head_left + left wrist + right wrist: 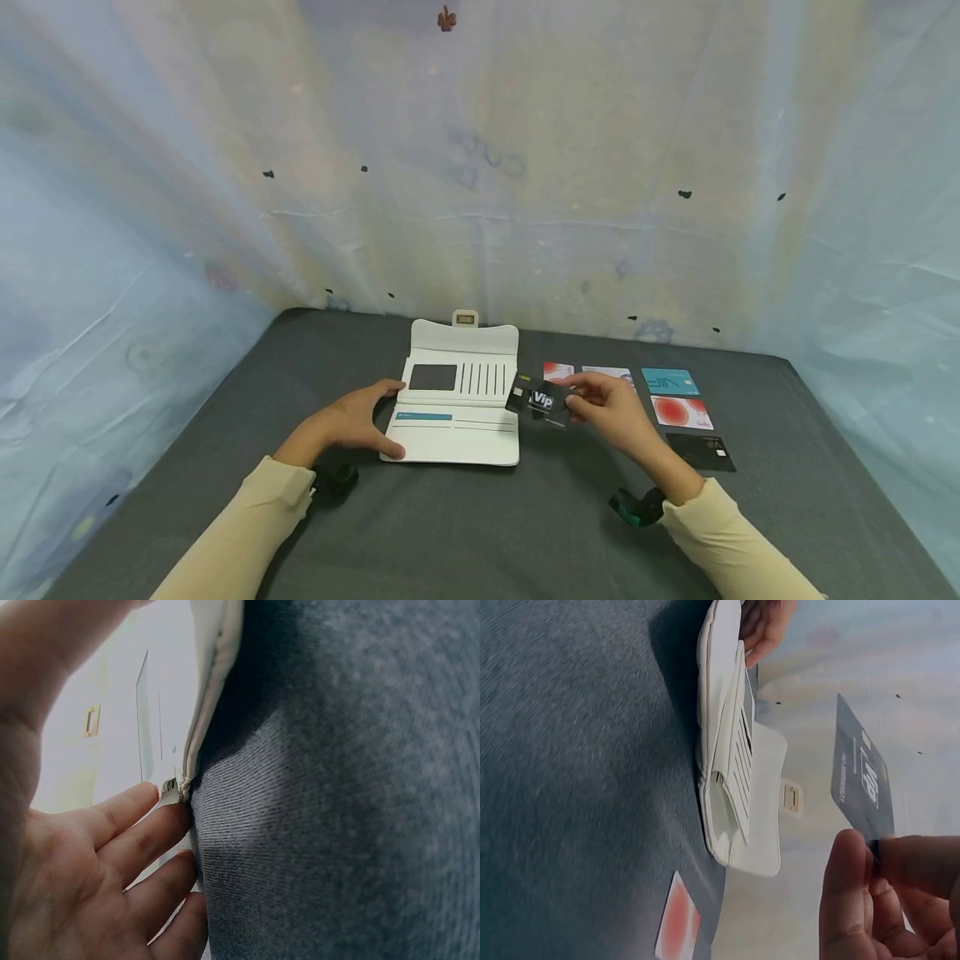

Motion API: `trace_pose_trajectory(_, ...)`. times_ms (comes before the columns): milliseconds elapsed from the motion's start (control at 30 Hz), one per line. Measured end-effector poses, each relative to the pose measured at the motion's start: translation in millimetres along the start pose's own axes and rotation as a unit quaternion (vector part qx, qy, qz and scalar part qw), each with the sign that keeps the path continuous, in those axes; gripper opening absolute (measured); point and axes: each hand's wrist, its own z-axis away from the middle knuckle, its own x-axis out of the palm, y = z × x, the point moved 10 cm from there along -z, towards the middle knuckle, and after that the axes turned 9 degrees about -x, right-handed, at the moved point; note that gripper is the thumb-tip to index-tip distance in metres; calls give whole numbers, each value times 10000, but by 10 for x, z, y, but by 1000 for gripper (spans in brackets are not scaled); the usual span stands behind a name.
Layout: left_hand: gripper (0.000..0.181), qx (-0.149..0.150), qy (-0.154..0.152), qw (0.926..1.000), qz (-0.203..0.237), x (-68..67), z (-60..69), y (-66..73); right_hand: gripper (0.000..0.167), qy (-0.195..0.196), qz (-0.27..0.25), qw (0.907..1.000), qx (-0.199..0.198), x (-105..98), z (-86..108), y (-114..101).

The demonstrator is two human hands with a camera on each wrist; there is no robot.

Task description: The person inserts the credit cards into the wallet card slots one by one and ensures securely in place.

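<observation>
A white wallet (465,450) lies unfolded on the dark cloth, with a row of card slots, a dark window panel and a teal-edged card (423,417) tucked in its lower half. My left hand (352,423) rests at the wallet's left edge, thumb and fingers spread and touching it; in the left wrist view the fingers (142,832) look fairly straight along the edge. Between thumb and fingers, my right hand (611,412) pinches a black VIP card (538,400), raised beside the wallet's right edge. The right wrist view shows this card (861,769) tilted, apart from the wallet (735,750).
Right of the wallet lie several cards: a red-and-white one (557,371), a pale one partly behind the right hand (618,372), a teal one (670,382), a red-circle one (681,412) and a black one (701,452). A patterned curtain (480,167) hangs behind the table.
</observation>
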Motion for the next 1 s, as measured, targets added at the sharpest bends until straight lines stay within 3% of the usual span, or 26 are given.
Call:
trace_pose_trajectory(300, 109, -7, -24, 10000, 30, 11, -7, -21, 21, -25, -807, 9966, -157, 220, -118, -19)
trace_pose_trajectory(567, 109, -27, -38, 10000, 21, -4, -28, -31, 27, -172, -779, 9965, -235, 402, -230, -78)
trace_pose_trajectory(1000, 108, -56, -68, 10000, 18, 11, -39, -53, 28, -273, -1156, 9923, -343, 815, -395, -213)
